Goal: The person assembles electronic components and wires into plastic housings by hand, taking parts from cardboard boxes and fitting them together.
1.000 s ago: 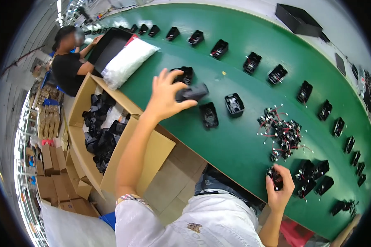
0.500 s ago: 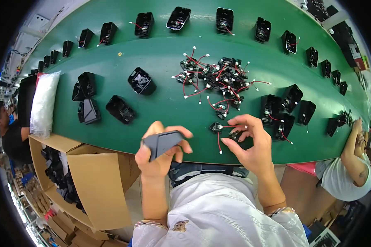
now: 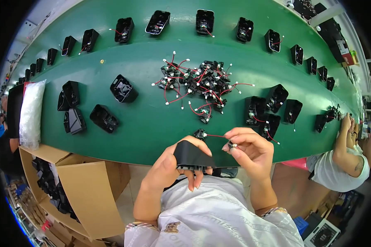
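My left hand (image 3: 160, 171) grips a black plastic housing (image 3: 193, 155), fingers wrapped under it and thumb on its side. The housing is tilted, its smooth wall up and its opening out of sight. Close to its right, my right hand (image 3: 253, 156) pinches a small black module (image 3: 232, 145) between thumb and fingertips; the fingers partly hide it. Just beyond the hands, another small wired module (image 3: 200, 134) rests on the green table (image 3: 152, 123). Its red wire runs toward my right fingertips; whether they touch it I cannot tell.
A pile of wired modules (image 3: 206, 80) lies ahead. Loose black housings (image 3: 121, 88) stand left and right; more form a curved row at the back. Left are a clear plastic bag (image 3: 32, 113) and an open carton (image 3: 84, 193) of black parts. A person (image 3: 344, 160) sits at right.
My left hand has moved right and turned the housing over. My right hand has closed on the small module and brought it nearer the housing. The whole view has shifted slightly.
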